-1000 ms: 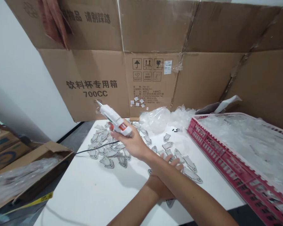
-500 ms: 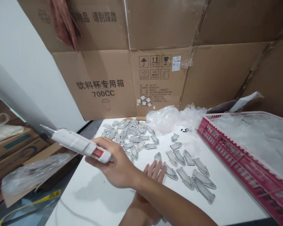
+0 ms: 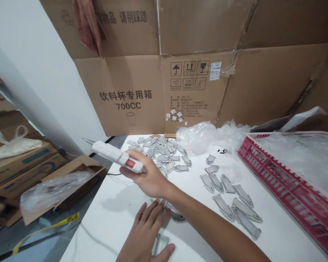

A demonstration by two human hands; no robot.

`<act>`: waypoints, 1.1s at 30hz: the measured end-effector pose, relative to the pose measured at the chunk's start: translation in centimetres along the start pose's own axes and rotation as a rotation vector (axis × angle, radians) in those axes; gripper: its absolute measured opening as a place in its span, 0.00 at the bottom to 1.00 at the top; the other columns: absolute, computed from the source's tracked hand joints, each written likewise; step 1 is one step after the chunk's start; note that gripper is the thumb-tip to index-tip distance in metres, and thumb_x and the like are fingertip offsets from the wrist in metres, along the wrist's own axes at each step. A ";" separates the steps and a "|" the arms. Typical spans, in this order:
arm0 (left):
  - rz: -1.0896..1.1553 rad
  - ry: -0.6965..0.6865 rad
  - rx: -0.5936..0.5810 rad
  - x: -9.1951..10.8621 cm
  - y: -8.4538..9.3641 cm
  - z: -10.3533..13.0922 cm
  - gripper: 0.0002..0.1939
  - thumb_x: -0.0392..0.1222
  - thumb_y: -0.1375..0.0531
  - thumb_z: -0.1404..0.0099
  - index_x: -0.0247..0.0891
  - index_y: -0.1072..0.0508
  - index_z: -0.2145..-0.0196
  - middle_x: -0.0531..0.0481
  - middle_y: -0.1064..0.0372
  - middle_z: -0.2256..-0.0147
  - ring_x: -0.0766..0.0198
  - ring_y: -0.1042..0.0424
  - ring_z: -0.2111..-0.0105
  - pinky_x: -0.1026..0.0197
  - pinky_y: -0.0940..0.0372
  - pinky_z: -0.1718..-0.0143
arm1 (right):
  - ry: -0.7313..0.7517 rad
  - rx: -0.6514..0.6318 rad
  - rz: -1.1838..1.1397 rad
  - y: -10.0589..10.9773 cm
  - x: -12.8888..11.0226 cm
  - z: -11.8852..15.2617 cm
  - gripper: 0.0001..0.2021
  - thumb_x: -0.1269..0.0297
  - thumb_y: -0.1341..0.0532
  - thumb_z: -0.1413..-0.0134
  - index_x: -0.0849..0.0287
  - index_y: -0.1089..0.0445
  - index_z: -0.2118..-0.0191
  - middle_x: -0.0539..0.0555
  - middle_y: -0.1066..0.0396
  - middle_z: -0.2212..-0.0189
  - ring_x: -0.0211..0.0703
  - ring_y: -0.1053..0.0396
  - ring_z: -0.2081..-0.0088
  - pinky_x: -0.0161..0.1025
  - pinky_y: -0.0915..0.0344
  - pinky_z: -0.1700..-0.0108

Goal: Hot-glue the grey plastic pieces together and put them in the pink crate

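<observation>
My right hand (image 3: 149,174) is closed round a white handheld tool (image 3: 112,154) with an orange-red window and a thin metal tip pointing up and left, raised above the table. Below it, my left hand (image 3: 146,225) lies palm down on the white table with fingers spread. A grey flat part (image 3: 161,241) shows between its thumb and fingers. Another grey part (image 3: 177,217) lies beside its fingertips, partly hidden by my right forearm. Several similar grey parts (image 3: 247,223) lie to the right, and a heap of them (image 3: 161,145) is at the back.
A pink plastic crate (image 3: 278,182) with clear bags stands on the right. Clear plastic film (image 3: 199,136) lies at the back, before a cardboard wall (image 3: 125,76). Small black pieces (image 3: 222,151) rest near the film. Left of the white table (image 3: 98,233) are cardboard boxes (image 3: 19,163).
My left hand has moved left and nearer, away from the parts in the middle. The view has shifted left, and my right hand still holds the tool.
</observation>
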State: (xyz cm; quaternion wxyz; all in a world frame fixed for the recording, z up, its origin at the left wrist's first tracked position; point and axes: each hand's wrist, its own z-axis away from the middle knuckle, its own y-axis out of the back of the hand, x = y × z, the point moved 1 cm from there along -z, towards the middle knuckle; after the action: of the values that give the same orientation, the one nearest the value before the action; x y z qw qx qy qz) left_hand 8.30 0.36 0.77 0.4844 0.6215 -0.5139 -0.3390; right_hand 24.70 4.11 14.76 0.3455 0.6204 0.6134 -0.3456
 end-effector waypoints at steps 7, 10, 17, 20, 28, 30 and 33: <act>-0.072 0.153 0.119 -1.0 1.7 6.1 0.36 0.54 0.31 0.31 0.50 0.33 0.29 0.47 0.30 0.30 0.47 0.27 0.32 0.42 0.25 0.34 | -0.166 0.079 -0.169 1.0 2.3 -0.4 0.17 0.52 0.26 0.43 0.54 0.27 0.54 0.53 0.25 0.56 0.48 0.27 0.52 0.45 0.32 0.44; -0.047 0.230 0.182 -1.1 2.5 7.9 0.31 0.53 0.32 0.31 0.50 0.30 0.33 0.46 0.27 0.32 0.46 0.25 0.34 0.42 0.23 0.36 | -0.206 0.089 -0.183 1.1 2.6 -0.1 0.18 0.55 0.25 0.44 0.54 0.26 0.53 0.53 0.24 0.56 0.47 0.26 0.52 0.43 0.32 0.45; -0.019 0.409 0.281 -1.3 3.8 8.6 0.18 0.46 0.33 0.28 0.48 0.23 0.42 0.45 0.23 0.37 0.49 0.22 0.38 0.50 0.20 0.43 | -0.217 0.101 -0.096 1.2 3.0 0.3 0.20 0.52 0.27 0.39 0.53 0.24 0.46 0.54 0.22 0.52 0.52 0.25 0.46 0.46 0.33 0.42; -0.064 0.510 0.373 -1.1 3.1 7.8 0.15 0.47 0.34 0.27 0.49 0.22 0.44 0.46 0.21 0.41 0.48 0.21 0.41 0.48 0.20 0.45 | -0.236 0.125 -0.059 1.3 3.6 0.4 0.22 0.49 0.27 0.38 0.52 0.25 0.43 0.54 0.22 0.51 0.54 0.25 0.45 0.47 0.33 0.43; -0.104 0.797 0.431 -0.3 1.7 5.1 0.14 0.48 0.36 0.24 0.46 0.22 0.44 0.44 0.22 0.44 0.45 0.24 0.43 0.40 0.24 0.45 | -0.329 0.113 0.080 1.0 4.8 0.7 0.26 0.39 0.29 0.38 0.55 0.26 0.47 0.56 0.21 0.54 0.53 0.26 0.51 0.46 0.34 0.49; -0.035 0.813 0.425 -0.4 2.2 5.1 0.15 0.51 0.37 0.23 0.46 0.23 0.43 0.45 0.22 0.43 0.46 0.25 0.42 0.41 0.25 0.43 | -0.349 0.094 0.080 0.8 4.8 0.8 0.27 0.38 0.29 0.38 0.56 0.26 0.47 0.58 0.21 0.51 0.53 0.27 0.51 0.45 0.34 0.49; 0.060 0.795 0.423 -1.3 3.3 6.1 0.17 0.50 0.41 0.20 0.48 0.25 0.39 0.47 0.22 0.41 0.50 0.26 0.40 0.43 0.28 0.40 | -0.360 0.023 0.093 0.6 4.7 1.0 0.27 0.37 0.30 0.38 0.57 0.25 0.49 0.55 0.23 0.53 0.51 0.28 0.53 0.43 0.35 0.51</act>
State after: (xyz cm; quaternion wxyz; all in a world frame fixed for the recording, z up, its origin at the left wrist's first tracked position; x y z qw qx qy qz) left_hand 1.36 0.02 1.97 0.5160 0.7738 -0.3637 0.0528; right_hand 25.34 5.72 10.23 0.4582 0.5800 0.5084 -0.4419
